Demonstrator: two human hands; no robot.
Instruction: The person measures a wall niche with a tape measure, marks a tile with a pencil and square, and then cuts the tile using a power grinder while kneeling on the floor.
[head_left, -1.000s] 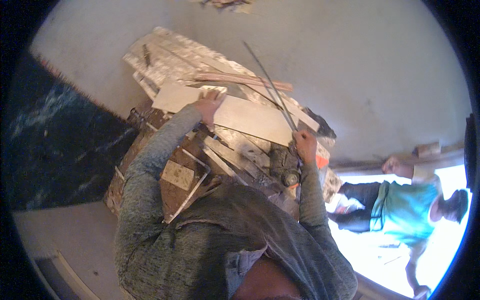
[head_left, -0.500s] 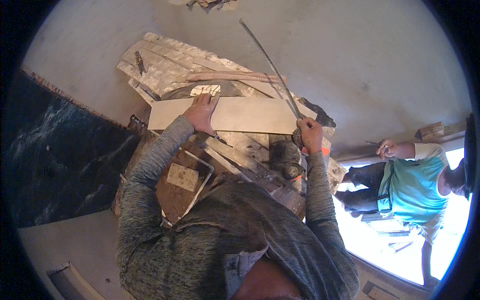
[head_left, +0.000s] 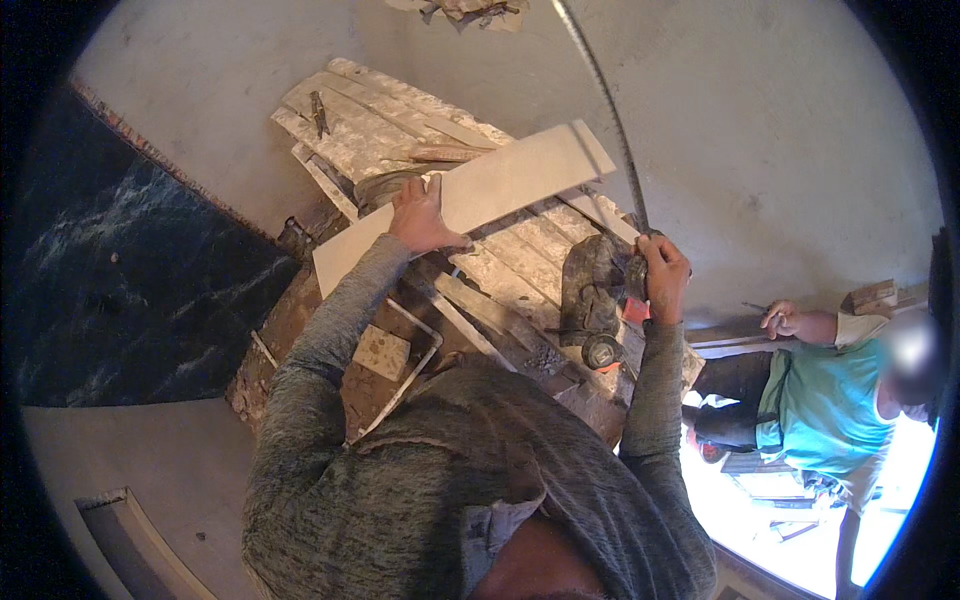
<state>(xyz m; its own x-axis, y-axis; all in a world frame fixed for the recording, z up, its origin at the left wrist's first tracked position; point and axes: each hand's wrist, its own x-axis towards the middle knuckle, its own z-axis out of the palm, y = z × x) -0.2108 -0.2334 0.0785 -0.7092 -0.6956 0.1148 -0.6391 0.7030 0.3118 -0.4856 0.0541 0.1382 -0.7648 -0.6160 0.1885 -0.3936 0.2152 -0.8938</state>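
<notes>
My left hand (head_left: 425, 220) grips the long pale board (head_left: 525, 175), which lies slanting up to the right across the dusty plank platform (head_left: 530, 260). My right hand (head_left: 665, 270) grips the lower end of a long dark ribbed metal rod (head_left: 610, 90), which rises up and leftward past the board's far end. Something dark at that lower end is partly hidden by my fingers. Beside my right hand sits a dusty dark power tool (head_left: 590, 300) with orange parts. A small dark tool (head_left: 318, 112) lies on the planks' far end.
A co-worker in a teal shirt (head_left: 825, 400) stands in the bright opening at right, holding something thin. Grey plaster walls (head_left: 750, 130) surround the platform, with a dark veined panel (head_left: 130, 280) at left. Bent white pipe (head_left: 405, 380) and loose strips (head_left: 460, 330) lie below the board.
The board has swung from nearly level to slanting, its right end up and away, off from my right hand. My right hand and the rod have shifted rightward.
</notes>
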